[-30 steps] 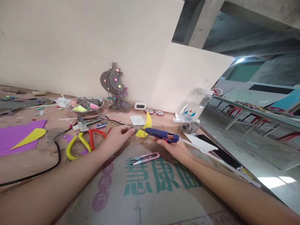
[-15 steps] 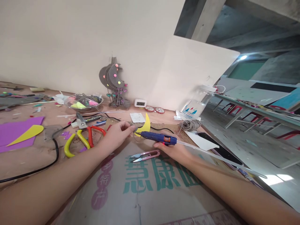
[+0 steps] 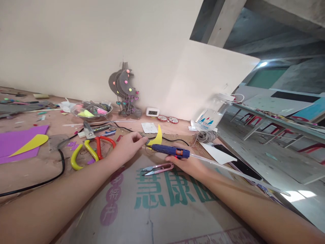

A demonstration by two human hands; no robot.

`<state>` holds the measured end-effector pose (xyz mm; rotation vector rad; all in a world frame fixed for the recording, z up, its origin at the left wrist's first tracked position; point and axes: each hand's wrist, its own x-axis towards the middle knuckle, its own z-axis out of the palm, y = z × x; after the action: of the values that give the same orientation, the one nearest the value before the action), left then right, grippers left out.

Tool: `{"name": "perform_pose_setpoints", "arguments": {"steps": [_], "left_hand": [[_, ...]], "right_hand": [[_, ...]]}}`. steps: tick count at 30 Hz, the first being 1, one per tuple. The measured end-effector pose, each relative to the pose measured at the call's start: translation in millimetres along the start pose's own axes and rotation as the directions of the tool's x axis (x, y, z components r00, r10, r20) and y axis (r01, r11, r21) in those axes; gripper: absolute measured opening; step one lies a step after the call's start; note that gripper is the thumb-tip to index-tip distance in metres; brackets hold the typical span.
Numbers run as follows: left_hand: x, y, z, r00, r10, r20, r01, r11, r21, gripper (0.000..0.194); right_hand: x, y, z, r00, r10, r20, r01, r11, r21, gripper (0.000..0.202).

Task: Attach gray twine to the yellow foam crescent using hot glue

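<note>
My right hand point(image 3: 186, 162) is wrapped round a blue glue gun point(image 3: 170, 150), with a long clear glue stick point(image 3: 228, 166) running out of its back end. The gun's nozzle points left, at the fingertips of my left hand point(image 3: 132, 144). Those fingers are pinched on a small grey piece point(image 3: 148, 142), mostly covered by them. Just behind the nozzle is a yellow crescent point(image 3: 158, 135); whether my left fingers touch it I cannot tell. Below the gun, pink thread snips point(image 3: 158, 168) lie on the printed board point(image 3: 132, 217).
Left of my left arm lie yellow-handled pliers point(image 3: 77, 157), red-handled pliers point(image 3: 100, 145), a black cable point(image 3: 62, 166) and purple sheets point(image 3: 15, 140). Grey twine point(image 3: 206, 136) and a plastic jar point(image 3: 212, 115) stand right. At the back are a clock point(image 3: 152, 112) and grey moon ornaments point(image 3: 123, 84).
The glue gun has shifted very slightly left and down, its nozzle staying by my left fingertips. Both hands keep their grip, and the view has moved a little.
</note>
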<state>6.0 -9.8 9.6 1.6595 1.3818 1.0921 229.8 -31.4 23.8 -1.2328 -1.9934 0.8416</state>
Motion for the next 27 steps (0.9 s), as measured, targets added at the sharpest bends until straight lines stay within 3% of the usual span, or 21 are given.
{"name": "perform_pose_setpoints", "arguments": {"steps": [27], "left_hand": [[-0.5, 1.8, -0.4, 1.0, -0.011, 0.005, 0.011, 1.0, 0.013, 0.033]], "right_hand": [[-0.4, 1.0, 1.9, 1.0, 0.008, -0.027, -0.009, 0.999, -0.038, 0.027]]}}
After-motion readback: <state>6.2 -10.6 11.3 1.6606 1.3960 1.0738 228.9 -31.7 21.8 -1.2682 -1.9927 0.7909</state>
